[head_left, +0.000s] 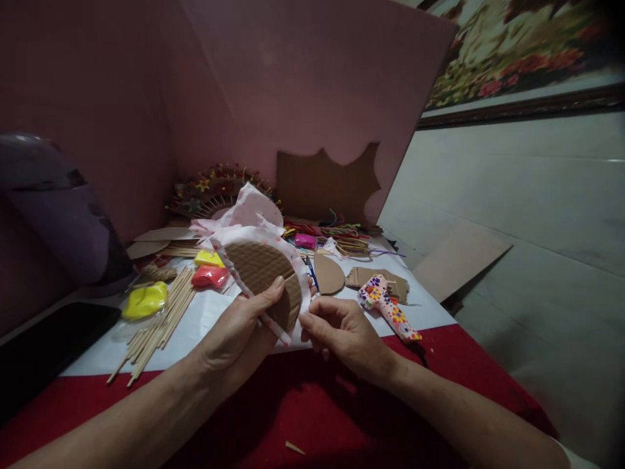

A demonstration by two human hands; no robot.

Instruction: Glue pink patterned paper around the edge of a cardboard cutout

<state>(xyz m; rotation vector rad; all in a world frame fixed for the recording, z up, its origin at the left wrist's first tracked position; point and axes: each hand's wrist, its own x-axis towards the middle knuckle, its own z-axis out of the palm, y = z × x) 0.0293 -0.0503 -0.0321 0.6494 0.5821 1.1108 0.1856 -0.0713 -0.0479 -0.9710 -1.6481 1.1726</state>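
My left hand (pixel 244 326) grips a rounded piece of brown cardboard (pixel 258 264), thumb on its ridged face and fingers behind. White fabric with small pink-red spots (pixel 251 234) wraps over the edge of that cardboard as a border. My right hand (pixel 342 329) is closed in a pinch at the fabric's right edge, low on the piece; whether a needle or thread is there cannot be made out. Just behind stands more of the spotted fabric (pixel 239 208). To the right of my right hand lies a flower-patterned fabric piece (pixel 385 306) on a cardboard scrap (pixel 359 277).
Wooden sticks (pixel 161 326), yellow clay packet (pixel 145 301) and red packet (pixel 209 277) lie left, beside a black flat device (pixel 58 345). A half-round cardboard piece (pixel 329 273) and coloured pipe cleaners (pixel 336 229) are behind. Jagged cardboard (pixel 327 182) leans on the pink panel (pixel 293 85).
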